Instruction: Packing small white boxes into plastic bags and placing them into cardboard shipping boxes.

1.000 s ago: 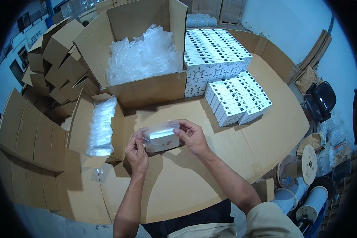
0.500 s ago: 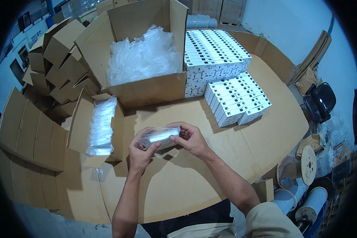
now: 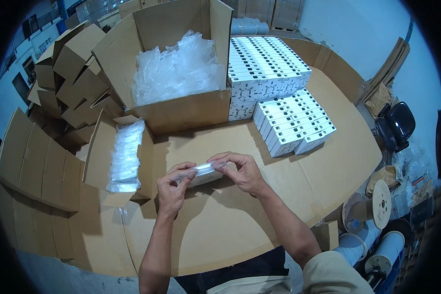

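Holding a small white box (image 3: 207, 178) in thin, see-through plastic (image 3: 204, 168) over the middle of the table (image 3: 240, 215), with left hand (image 3: 173, 190) and right hand (image 3: 245, 174) fingers clamped on its ends. Looking done: shiny, crinkly packs (image 3: 126, 157) rowed in a brown carton (image 3: 94, 169) near the left edge. Still bare: smooth, flat boxes (image 3: 295, 120) piled toward the far edge.

A pale wall (image 3: 348, 41) is rising at the back right, a black chair (image 3: 398, 123) is standing near it, and bluish light is tinting this wall.
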`<state>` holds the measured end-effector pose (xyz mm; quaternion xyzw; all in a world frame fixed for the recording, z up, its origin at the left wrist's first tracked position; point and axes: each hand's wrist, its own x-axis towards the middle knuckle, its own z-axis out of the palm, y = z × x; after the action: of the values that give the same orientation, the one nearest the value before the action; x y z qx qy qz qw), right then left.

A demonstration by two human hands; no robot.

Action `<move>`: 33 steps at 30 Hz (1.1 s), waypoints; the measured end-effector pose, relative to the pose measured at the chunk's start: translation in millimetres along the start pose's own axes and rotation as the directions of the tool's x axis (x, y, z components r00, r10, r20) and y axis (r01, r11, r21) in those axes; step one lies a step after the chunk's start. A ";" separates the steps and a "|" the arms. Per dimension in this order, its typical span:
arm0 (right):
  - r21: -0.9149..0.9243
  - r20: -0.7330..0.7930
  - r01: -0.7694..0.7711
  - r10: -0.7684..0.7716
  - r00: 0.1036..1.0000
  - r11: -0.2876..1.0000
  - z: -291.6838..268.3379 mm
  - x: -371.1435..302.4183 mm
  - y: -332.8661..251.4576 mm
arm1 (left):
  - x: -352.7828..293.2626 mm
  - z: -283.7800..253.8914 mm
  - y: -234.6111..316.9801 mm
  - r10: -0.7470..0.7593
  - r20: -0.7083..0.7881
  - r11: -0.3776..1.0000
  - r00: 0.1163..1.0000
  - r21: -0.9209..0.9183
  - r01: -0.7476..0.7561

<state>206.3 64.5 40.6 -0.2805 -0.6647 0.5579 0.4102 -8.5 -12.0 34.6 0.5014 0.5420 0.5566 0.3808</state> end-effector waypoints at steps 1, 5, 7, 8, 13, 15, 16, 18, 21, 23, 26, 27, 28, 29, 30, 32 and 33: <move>0.009 0.003 0.018 -0.018 1.000 1.000 -1.4 -0.2 0.3 | 0.1 1.0 1.9 0.052 -0.019 0.999 0.998 0.013 -0.052; -0.049 0.009 0.071 -0.071 0.997 0.996 -2.0 -0.9 1.5 | -0.2 1.6 3.9 0.109 -0.055 0.992 0.992 0.062 -0.106; -0.035 -0.012 0.076 -0.076 0.997 0.997 1.4 -0.1 2.3 | -1.1 2.3 1.9 0.089 -0.065 0.996 0.994 0.020 -0.088; -0.022 -0.033 0.080 -0.081 0.996 0.997 2.4 0.1 2.6 | -1.6 2.7 0.2 0.069 -0.073 0.997 0.995 -0.023 -0.071; -0.030 -0.032 0.065 -0.065 0.997 0.997 2.6 -0.7 4.9 | -2.4 3.9 -7.9 0.058 -0.120 0.995 0.991 -0.068 -0.066; -0.032 -0.044 0.106 -0.107 0.993 0.994 2.3 -0.3 10.0 | -1.3 5.1 -10.4 0.041 -0.148 0.994 0.988 -0.093 -0.056; -0.034 -0.053 0.111 -0.113 0.992 0.993 2.4 -0.2 12.5 | -0.4 5.1 -12.6 0.046 -0.170 0.995 0.984 -0.084 -0.061; -0.036 -0.063 0.117 -0.119 0.991 0.992 2.0 -0.2 13.1 | 0.7 6.1 -14.6 0.051 -0.191 0.995 0.980 -0.076 -0.066; 0.060 -0.042 0.036 -0.034 0.999 0.998 0.1 0.5 13.3 | 3.3 10.1 -14.3 0.038 -0.181 0.985 0.983 -0.159 -0.067; 0.113 -0.048 -0.033 0.038 0.998 0.993 -0.9 0.4 17.0 | 5.1 12.0 -13.9 -0.036 -0.179 0.970 0.983 -0.244 -0.009; 0.168 -0.126 0.063 -0.042 0.991 0.984 4.0 0.3 10.8 | 5.7 10.6 -20.7 0.018 -0.194 0.962 0.981 -0.264 -0.070; 0.168 -0.126 0.064 -0.043 0.991 0.984 2.6 0.1 7.5 | 5.6 10.4 -21.5 0.019 -0.194 0.962 0.981 -0.263 -0.070; 0.231 -0.096 0.110 -0.090 0.991 0.967 -0.5 -0.5 3.9 | 5.2 10.1 -22.1 0.023 -0.191 0.962 0.981 -0.262 -0.073; 0.294 -0.069 0.152 -0.138 0.988 0.944 -3.5 -0.8 2.0 | 4.9 9.6 -22.4 0.026 -0.190 0.962 0.981 -0.261 -0.076; 0.294 -0.070 0.152 -0.137 0.988 0.944 -7.3 -1.8 2.0 | 4.9 10.6 -21.6 0.026 -0.189 0.962 0.982 -0.262 -0.076; 0.058 0.089 0.219 -0.223 0.971 0.974 -12.7 -3.4 3.1 | 4.8 12.8 -18.0 -0.005 -0.187 0.960 0.982 -0.274 -0.047; 0.059 0.089 0.218 -0.222 0.971 0.974 -9.6 -4.2 1.0 | 4.2 12.2 -16.8 -0.007 -0.187 0.961 0.982 -0.274 -0.045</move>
<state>216.6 66.1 39.1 -0.1682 -0.6966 0.5377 0.4441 0.5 -3.1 17.6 0.3943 0.4870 0.6750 0.3894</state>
